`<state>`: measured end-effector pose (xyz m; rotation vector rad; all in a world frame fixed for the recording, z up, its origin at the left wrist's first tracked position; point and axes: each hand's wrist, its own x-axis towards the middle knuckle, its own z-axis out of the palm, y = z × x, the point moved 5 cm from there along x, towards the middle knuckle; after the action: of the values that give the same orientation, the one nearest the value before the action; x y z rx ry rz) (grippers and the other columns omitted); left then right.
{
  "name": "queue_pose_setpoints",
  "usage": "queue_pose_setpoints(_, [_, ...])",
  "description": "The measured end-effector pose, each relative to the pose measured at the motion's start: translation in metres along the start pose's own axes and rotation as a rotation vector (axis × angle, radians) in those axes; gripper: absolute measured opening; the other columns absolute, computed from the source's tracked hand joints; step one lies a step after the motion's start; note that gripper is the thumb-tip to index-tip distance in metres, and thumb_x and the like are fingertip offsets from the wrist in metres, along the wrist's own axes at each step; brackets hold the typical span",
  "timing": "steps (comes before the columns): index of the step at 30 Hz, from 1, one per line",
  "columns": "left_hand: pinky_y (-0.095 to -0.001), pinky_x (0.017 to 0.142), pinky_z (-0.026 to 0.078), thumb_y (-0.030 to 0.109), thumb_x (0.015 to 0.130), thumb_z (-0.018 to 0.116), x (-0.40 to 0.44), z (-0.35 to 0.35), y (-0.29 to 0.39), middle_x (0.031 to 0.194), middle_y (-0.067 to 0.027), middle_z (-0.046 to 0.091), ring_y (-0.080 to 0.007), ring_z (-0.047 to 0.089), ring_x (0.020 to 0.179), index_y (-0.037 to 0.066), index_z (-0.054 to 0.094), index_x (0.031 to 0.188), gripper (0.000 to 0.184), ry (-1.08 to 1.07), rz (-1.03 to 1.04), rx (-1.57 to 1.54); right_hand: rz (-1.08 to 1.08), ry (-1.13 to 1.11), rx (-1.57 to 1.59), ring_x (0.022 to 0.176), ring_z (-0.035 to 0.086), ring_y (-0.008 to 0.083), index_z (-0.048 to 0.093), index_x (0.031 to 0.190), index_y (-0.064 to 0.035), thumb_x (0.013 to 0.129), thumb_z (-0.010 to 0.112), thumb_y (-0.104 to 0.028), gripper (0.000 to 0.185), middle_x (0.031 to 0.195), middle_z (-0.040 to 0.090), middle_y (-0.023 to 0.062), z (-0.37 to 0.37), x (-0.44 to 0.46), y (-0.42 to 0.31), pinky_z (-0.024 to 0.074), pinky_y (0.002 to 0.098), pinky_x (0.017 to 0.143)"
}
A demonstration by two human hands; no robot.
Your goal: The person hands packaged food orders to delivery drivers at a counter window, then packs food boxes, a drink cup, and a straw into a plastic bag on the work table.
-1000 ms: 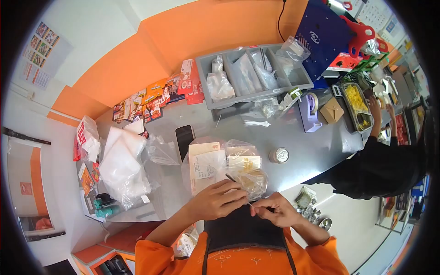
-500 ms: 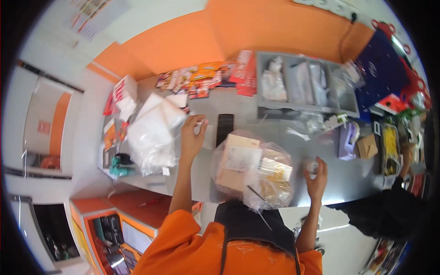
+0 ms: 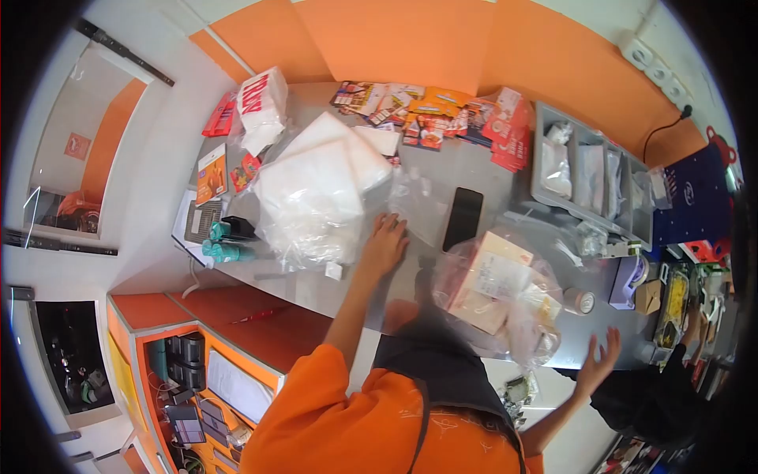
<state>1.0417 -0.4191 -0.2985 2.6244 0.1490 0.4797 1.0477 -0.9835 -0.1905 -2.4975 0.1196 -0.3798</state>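
My left hand [image 3: 385, 245] is low over the metal table, fingers stretched forward and nothing visibly gripped. Its fingertips are beside a thin clear plastic bag [image 3: 416, 196]; whether they touch it I cannot tell. My right hand [image 3: 598, 363] is raised off the table's front edge, fingers spread and holding nothing. Between my hands, a clear plastic bag [image 3: 444, 286] encloses a pale cardboard box [image 3: 496, 276] with a printed label. A small round lidded tub [image 3: 579, 300] stands right of it, apart from my right hand. A black phone [image 3: 463, 219] lies behind the bagged box.
On the left is a stack of white sheets in clear plastic [image 3: 312, 193]. Leaflets [image 3: 430, 118] lie along the back wall, beside a grey divided tray [image 3: 592, 205]. A purple tape dispenser [image 3: 625, 280] stands at right. Another person's dark sleeve [image 3: 651, 403] is at far right.
My right hand has let go of the small tub and drawn back toward me. My left hand has lowered and its fingers have straightened. The whole view has turned left.
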Motion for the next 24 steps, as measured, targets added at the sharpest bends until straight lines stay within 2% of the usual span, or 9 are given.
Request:
queue_pose_setpoints(2, [-0.0463, 0.093, 0.045, 0.01, 0.089, 0.064, -0.004, -0.044, 0.015, 0.115, -0.0206, 0.059, -0.0385, 0.053, 0.11, -0.001, 0.062, 0.11, 0.024, 0.134, -0.123, -0.18, 0.041, 0.101, 0.08, 0.125, 0.053, 0.0248, 0.054, 0.134, -0.0005, 0.095, 0.065, -0.013, 0.042, 0.142, 0.049, 0.0131, -0.04, -0.03, -0.017, 0.0466, 0.0393, 0.099])
queue_pose_setpoints(4, [-0.0461, 0.094, 0.045, 0.01, 0.09, 0.063, -0.033, -0.062, -0.004, 0.116, -0.0202, 0.058, -0.0385, 0.053, 0.109, 0.0, 0.063, 0.111, 0.023, 0.071, -0.308, -0.207, 0.145, 0.195, 0.182, 0.122, 0.055, 0.0234, 0.054, 0.132, 0.0031, 0.099, 0.059, -0.015, 0.038, 0.14, 0.052, 0.0131, -0.071, -0.056, -0.035, 0.047, 0.0364, 0.098])
queue_pose_setpoints(8, [-0.0409, 0.089, 0.049, 0.008, 0.091, 0.064, -0.051, -0.083, -0.029, 0.113, -0.0179, 0.061, -0.034, 0.057, 0.11, 0.002, 0.065, 0.112, 0.022, 0.013, -0.203, -0.25, 0.329, 0.301, 0.242, 0.108, 0.062, 0.0198, 0.056, 0.129, 0.0034, 0.1, 0.055, -0.015, 0.034, 0.127, 0.061, 0.0112, -0.1, -0.101, -0.102, 0.0478, 0.0318, 0.091])
queue_pose_setpoints(12, [-0.0349, 0.08, 0.052, 0.003, 0.09, 0.065, 0.024, -0.09, 0.03, 0.107, -0.0165, 0.064, -0.0289, 0.064, 0.096, 0.001, 0.066, 0.108, 0.019, 0.062, -0.125, -0.534, 0.474, 0.215, 0.361, 0.1, 0.063, 0.0166, 0.061, 0.118, 0.0015, 0.098, 0.055, -0.01, 0.024, 0.107, 0.067, 0.0089, -0.062, -0.138, -0.083, 0.0476, 0.0302, 0.088])
queue_pose_setpoints(14, [-0.0338, 0.079, 0.053, 0.003, 0.09, 0.066, 0.073, -0.064, 0.075, 0.1, -0.0153, 0.066, -0.0282, 0.066, 0.086, 0.0, 0.066, 0.107, 0.017, 0.058, 0.041, -0.661, 0.555, 0.041, 0.313, 0.095, 0.063, 0.015, 0.064, 0.108, 0.0013, 0.093, 0.055, -0.004, 0.018, 0.099, 0.069, 0.0082, -0.007, -0.197, -0.024, 0.0497, 0.0298, 0.084])
queue_pose_setpoints(16, [-0.0341, 0.08, 0.053, 0.004, 0.09, 0.066, 0.126, -0.028, 0.139, 0.096, -0.0149, 0.066, -0.028, 0.067, 0.085, -0.001, 0.065, 0.106, 0.016, -0.046, 0.204, -0.775, 0.648, -0.14, 0.29, 0.092, 0.067, 0.02, 0.064, 0.104, 0.0019, 0.09, 0.058, -0.002, 0.016, 0.102, 0.071, 0.0121, 0.073, -0.294, 0.042, 0.0519, 0.0318, 0.084])
queue_pose_setpoints(18, [-0.0357, 0.078, 0.053, 0.005, 0.092, 0.064, 0.174, 0.022, 0.201, 0.095, -0.0166, 0.067, -0.03, 0.068, 0.089, -0.002, 0.065, 0.104, 0.014, -0.162, 0.367, -0.831, 0.933, -0.257, 0.32, 0.103, 0.066, 0.0238, 0.064, 0.111, 0.002, 0.091, 0.06, -0.006, 0.022, 0.107, 0.07, 0.0154, 0.128, -0.353, 0.023, 0.0502, 0.0341, 0.092])
queue_pose_setpoints(22, [-0.039, 0.084, 0.054, 0.004, 0.091, 0.056, 0.257, 0.167, 0.301, 0.102, -0.0216, 0.069, -0.0378, 0.068, 0.098, -0.003, 0.065, 0.11, 0.022, -0.333, 0.569, -0.698, 1.053, -0.471, 0.415, 0.103, 0.066, 0.024, 0.063, 0.115, 0.0016, 0.091, 0.06, -0.014, 0.029, 0.109, 0.069, 0.0154, 0.193, -0.391, 0.01, 0.0501, 0.0341, 0.092])
queue_pose_setpoints(24, [-0.041, 0.084, 0.054, 0.002, 0.087, 0.055, 0.284, 0.251, 0.323, 0.101, -0.0233, 0.069, -0.0397, 0.067, 0.097, -0.003, 0.067, 0.105, 0.022, -0.242, 0.601, -0.51, 1.095, -0.492, 0.448, 0.103, 0.065, 0.0241, 0.062, 0.117, 0.0014, 0.092, 0.06, -0.018, 0.032, 0.11, 0.069, 0.0154, 0.202, -0.382, 0.02, 0.0501, 0.0341, 0.092])
